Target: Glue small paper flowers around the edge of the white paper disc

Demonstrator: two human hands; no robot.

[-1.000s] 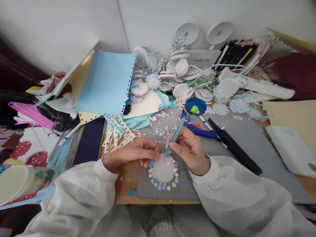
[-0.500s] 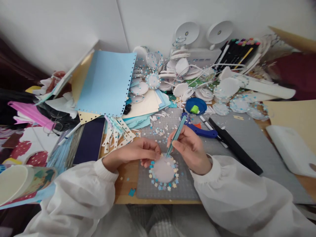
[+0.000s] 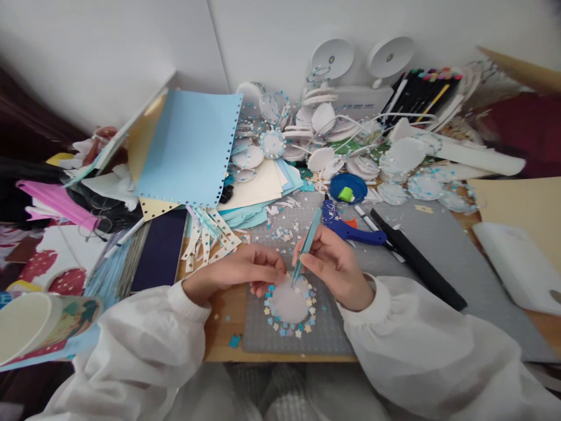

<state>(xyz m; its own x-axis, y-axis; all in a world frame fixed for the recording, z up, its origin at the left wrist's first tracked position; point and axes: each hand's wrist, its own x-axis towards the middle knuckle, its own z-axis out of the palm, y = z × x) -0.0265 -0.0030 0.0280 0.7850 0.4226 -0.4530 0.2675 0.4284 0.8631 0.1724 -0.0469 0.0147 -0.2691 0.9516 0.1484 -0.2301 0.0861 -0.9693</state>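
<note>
A pale round disc [image 3: 289, 303] lies on the grey cutting mat [image 3: 258, 336], ringed with small blue, white and cream paper flowers. My right hand [image 3: 335, 263] pinches teal tweezers [image 3: 310, 237], their tips pointing down at the disc's upper edge. Whether the tips hold a flower is too small to tell. My left hand [image 3: 248, 270] is closed at the disc's upper left rim, thumb and forefinger pressed together on the edge. More loose paper flowers [image 3: 284, 235] are scattered on the mat just beyond the hands.
Right of my hands lie a blue glue gun [image 3: 357, 233], a blue round dish [image 3: 348, 188] and a long black object [image 3: 416, 263]. Decorated white discs [image 3: 324, 120] pile up behind. Punched blue paper [image 3: 193, 146], a dark phone-like slab [image 3: 160, 251] and a paper cup [image 3: 48, 321] are leftward.
My right hand and the tweezers have shifted slightly left and down, with the tips a little lower over the disc. My left hand stays in place.
</note>
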